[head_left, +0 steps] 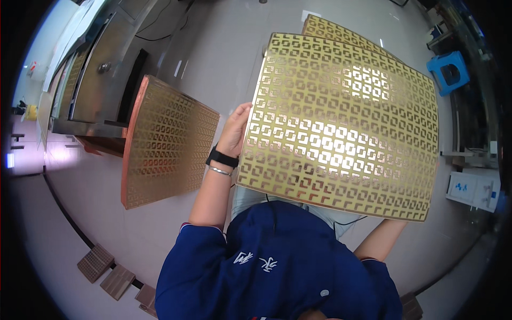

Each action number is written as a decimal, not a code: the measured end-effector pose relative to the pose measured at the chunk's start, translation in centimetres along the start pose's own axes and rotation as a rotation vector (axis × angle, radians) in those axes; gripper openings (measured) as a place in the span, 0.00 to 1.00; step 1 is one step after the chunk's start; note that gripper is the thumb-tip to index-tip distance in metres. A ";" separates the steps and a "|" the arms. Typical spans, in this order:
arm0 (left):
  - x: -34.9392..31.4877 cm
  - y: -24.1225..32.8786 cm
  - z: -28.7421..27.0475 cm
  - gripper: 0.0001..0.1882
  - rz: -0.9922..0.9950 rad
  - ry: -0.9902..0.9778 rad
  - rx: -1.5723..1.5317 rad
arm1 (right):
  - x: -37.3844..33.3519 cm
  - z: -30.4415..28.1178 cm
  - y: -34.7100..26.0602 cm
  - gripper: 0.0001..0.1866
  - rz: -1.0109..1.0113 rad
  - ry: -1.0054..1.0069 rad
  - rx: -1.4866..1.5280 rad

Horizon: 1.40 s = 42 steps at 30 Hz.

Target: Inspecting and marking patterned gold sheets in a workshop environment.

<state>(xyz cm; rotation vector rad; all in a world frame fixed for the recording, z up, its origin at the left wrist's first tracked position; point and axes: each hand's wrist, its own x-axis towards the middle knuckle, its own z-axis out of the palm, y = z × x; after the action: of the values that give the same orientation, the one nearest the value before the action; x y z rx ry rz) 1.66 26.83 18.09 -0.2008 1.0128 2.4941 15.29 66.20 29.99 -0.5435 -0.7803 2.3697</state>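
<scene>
from where i'm stood, the person's got a big yellow-green panel (341, 133) w/ a shiny copper-coloured pattern up over the lap, slightly skewed. left hand (234, 130) looks closed on its left edge, fingertips partly hidden; right forearm (381, 240) runs in under the near right corner, so the right hand's hidden & i can't tell if it's gripping. main risk imo: if that side's poorly held, the panel could twist or slip, b/c it's so wide. metal bracelet (220, 170) might scratch the pattern if it rubs. swinging left could prob clip the thick coppery panel (170, 149); another panel (320, 24) pokes out past the far edge, gap unclear, so poss knocks there too.

writing: white characters on the blue shirt (288, 229); no brand or label i can spot on the held panel. white box (472, 191) has blue marks, too small to read.
</scene>
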 end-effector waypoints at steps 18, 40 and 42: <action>-7.9 0.6 0.2 0.12 -0.202 0.097 0.278 | 2.2 -5.4 -3.0 0.29 0.167 -0.107 0.070; -7.4 -1.6 3.0 0.09 0.073 0.340 0.445 | 0.0 -2.1 -6.3 0.17 -0.162 0.227 -0.275; -7.4 -1.6 3.3 0.11 0.116 0.321 0.439 | 0.2 -3.2 -6.8 0.18 -0.138 0.143 -0.187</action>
<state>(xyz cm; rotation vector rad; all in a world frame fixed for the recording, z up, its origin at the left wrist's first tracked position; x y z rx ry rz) 9.14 27.62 21.65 -0.4220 1.7156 2.3082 19.52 72.07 31.92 -0.7042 -0.9474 2.1196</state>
